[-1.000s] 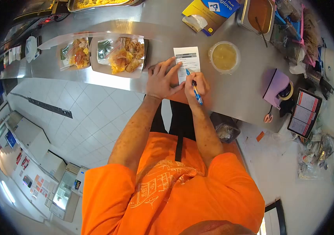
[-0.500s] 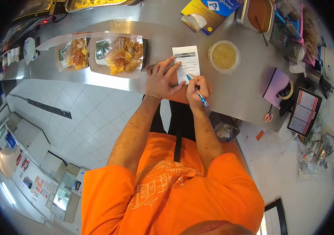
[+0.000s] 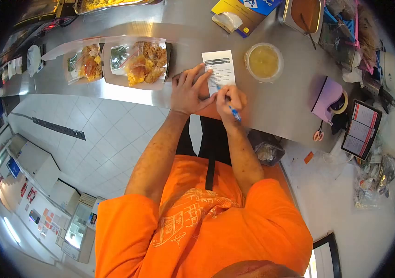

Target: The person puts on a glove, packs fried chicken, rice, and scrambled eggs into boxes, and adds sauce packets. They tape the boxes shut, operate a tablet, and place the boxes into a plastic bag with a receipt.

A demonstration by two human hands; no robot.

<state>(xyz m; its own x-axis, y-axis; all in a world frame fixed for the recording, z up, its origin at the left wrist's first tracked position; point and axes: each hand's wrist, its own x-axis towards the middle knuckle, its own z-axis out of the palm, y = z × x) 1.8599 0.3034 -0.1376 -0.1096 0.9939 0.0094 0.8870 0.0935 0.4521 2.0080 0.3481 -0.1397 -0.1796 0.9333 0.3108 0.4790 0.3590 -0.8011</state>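
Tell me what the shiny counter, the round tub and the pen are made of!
Counter: probably steel, smooth and grey, with bright streaks of light.
Round tub: likely clear plastic; its yellowish contents show through.
Pen: probably smooth plastic, bright blue, but too blurred to be sure.

White letters spelling "ove" are showing on the blue part of a box (image 3: 248,19), at the picture's top edge. Dark header bands and rows of print are running across a white paper slip (image 3: 218,59), appearing too small to read. Print on a red-banded, dark-framed card (image 3: 361,129) and markings on an orange shirt (image 3: 234,227) are also staying illegible
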